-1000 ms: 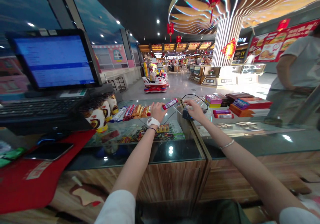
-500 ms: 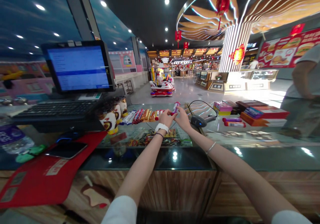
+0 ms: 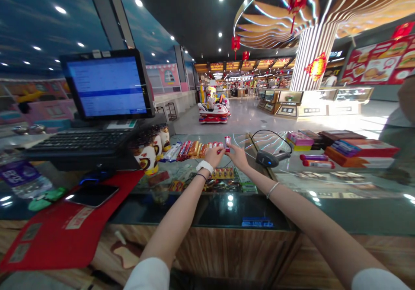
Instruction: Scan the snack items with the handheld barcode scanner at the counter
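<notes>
A small red, white and purple wrapped candy roll [image 3: 227, 143] stands upright above the glass counter. My right hand [image 3: 238, 158] pinches its lower end from the right. My left hand [image 3: 214, 157], with a white band at the wrist, closes on its lower left side; the fingertips partly hide the contact. Beside my left hand lies a row of wrapped snack bars [image 3: 193, 149] in blue, red and orange, and its right end is partly covered by that hand. To the right of my right hand, a black barcode scanner [image 3: 268, 158] rests on the counter.
A monitor [image 3: 106, 87] and keyboard [image 3: 78, 143] stand at left, near chocolate-decorated cups [image 3: 147, 158]. A phone [image 3: 92, 195] lies on a red mat [image 3: 65, 238]. Candy boxes [image 3: 363, 151] are stacked at right. A person [image 3: 398, 121] stands beyond the counter's right side.
The candy roll has gone from tilted to nearly upright between my hands. My view has shifted slightly, so the counter things appear farther right.
</notes>
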Demonstrator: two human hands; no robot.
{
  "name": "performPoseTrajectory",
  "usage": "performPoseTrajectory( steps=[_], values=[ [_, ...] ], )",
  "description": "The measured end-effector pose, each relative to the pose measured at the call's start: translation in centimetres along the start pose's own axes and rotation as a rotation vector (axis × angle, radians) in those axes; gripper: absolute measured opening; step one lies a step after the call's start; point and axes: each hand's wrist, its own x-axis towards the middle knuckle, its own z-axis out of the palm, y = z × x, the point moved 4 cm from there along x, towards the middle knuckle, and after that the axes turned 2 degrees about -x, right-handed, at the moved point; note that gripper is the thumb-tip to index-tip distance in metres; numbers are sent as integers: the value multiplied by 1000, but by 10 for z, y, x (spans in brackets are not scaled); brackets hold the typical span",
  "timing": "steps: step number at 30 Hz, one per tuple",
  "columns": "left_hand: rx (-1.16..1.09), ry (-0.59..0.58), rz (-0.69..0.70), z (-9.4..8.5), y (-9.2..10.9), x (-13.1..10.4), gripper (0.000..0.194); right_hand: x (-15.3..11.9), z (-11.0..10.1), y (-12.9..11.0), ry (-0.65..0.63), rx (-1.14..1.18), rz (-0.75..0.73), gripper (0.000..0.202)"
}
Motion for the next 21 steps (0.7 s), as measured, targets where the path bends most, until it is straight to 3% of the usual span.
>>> performPoseTrajectory(
  steps=[6,11,16,21],
  values=[
    [258,42,106,-2,-9,-3,40,9,7,15,-17,-30,24,39],
    [389,-36,22,6,-29,-8,57,19,14,23,-102,-56,48,37],
    [393,-126,12,21,-38,-10,55,22,21,34,-161,-61,66,36],
    [392,-139,44,27,-37,-9,53,23,24,44,-146,-87,77,40]
  ],
)
